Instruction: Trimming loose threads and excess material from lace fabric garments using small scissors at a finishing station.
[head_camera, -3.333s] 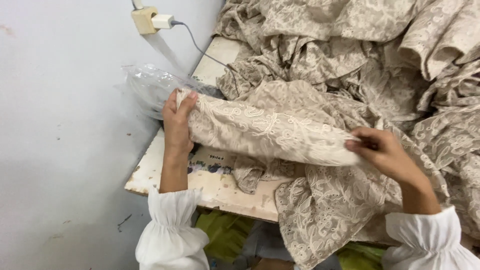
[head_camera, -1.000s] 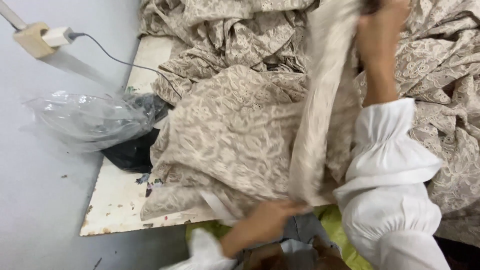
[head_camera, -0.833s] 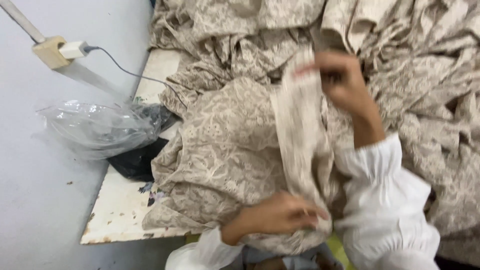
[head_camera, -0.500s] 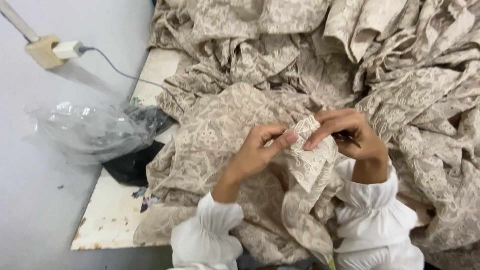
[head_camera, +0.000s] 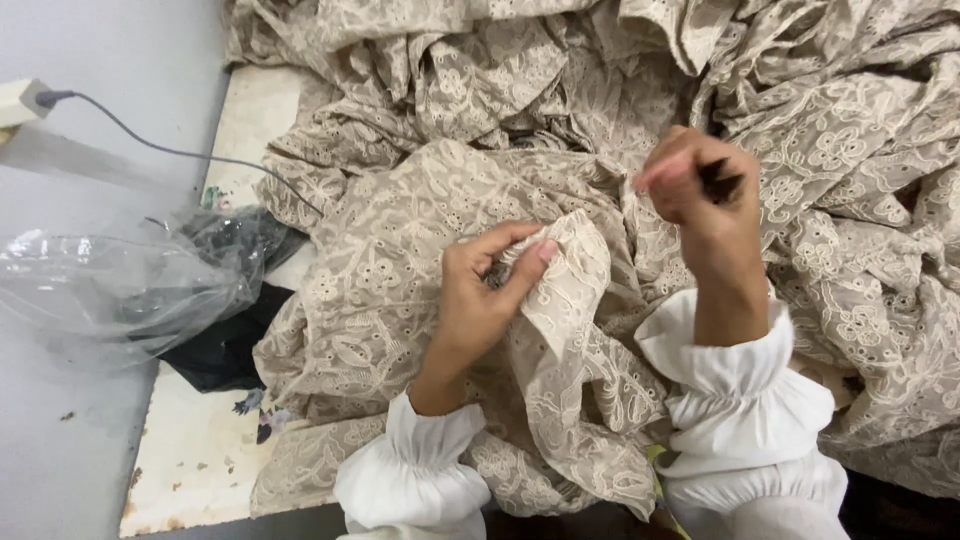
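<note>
Left hand (head_camera: 485, 300) pinching beige embroidered lace fabric (head_camera: 575, 290), right hand (head_camera: 700, 190) fisted above on a small dark tool (head_camera: 718, 180); risk of snagging eyelets

The small dark thing (head_camera: 718, 180) in the blurred right hand (head_camera: 700, 190) cannot be identified, mostly hidden by its fingers (head_camera: 668, 172)

a clear plastic bag (head_camera: 110, 290) lies over black cloth (head_camera: 225, 345) below a cable (head_camera: 170, 150).
</note>
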